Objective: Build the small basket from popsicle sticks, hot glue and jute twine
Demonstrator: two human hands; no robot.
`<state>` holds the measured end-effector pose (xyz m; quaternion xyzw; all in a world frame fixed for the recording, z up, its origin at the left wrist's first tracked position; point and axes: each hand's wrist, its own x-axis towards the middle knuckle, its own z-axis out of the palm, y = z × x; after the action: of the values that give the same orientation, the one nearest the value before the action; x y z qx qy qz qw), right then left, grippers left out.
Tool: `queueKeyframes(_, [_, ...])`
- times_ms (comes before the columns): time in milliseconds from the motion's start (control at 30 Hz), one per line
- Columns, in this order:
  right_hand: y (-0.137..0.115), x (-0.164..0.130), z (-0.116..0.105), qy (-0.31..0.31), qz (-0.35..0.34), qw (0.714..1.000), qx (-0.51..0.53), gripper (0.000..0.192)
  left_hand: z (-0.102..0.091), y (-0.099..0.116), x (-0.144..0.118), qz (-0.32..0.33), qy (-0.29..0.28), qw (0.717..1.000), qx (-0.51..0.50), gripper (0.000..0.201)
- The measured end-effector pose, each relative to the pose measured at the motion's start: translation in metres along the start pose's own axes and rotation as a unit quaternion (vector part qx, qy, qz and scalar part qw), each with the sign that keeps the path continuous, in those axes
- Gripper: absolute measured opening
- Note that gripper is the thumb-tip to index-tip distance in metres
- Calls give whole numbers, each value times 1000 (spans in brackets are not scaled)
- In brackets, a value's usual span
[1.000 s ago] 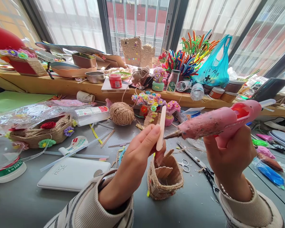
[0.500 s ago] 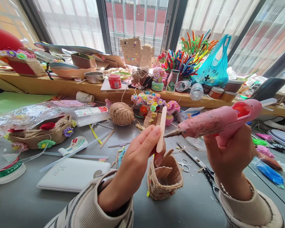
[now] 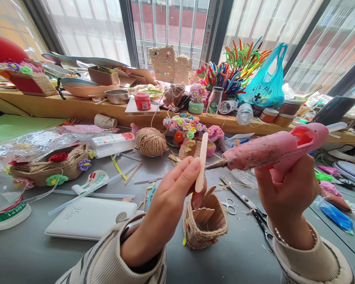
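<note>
Pink glue gun (image 3: 272,150) sits gripped in the right hand (image 3: 286,197), its long body pointing left, tip touching the wooden stick (image 3: 201,161). That stick stands upright, pinched in the left hand (image 3: 171,197), just above the rope basket (image 3: 205,221).

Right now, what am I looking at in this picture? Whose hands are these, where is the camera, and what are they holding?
The camera sits on a person's head and looks down at their own two hands. The left hand holds a wooden stick upright. The right hand grips a pink glue gun, its tip at the stick. Below, on the grey table, stands a small twine basket. Scissors, a twine ball and a white box lie around.
</note>
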<state>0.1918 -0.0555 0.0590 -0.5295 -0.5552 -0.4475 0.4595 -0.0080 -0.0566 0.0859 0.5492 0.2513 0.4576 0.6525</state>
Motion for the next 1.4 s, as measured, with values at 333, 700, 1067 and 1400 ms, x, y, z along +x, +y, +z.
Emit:
queueKeyframes(333, [2,0,1,-3,-4,1000,-21,29,0,-3,1,8,-4,1000,-13,34])
queueKeyframes(700, [-1,-2,1,-27,48,998,12,30,-1,-1,-1,5,-7,1000,-30,33])
queueKeyframes(1067, [0,-1,1,-16,32,999,-22,30,-1,-3,0,1,-16,1000,-27,33])
queueKeyframes(1400, [1,-2,1,-19,33,999,-15,32,-1,-4,0,5,-18,1000,-16,34])
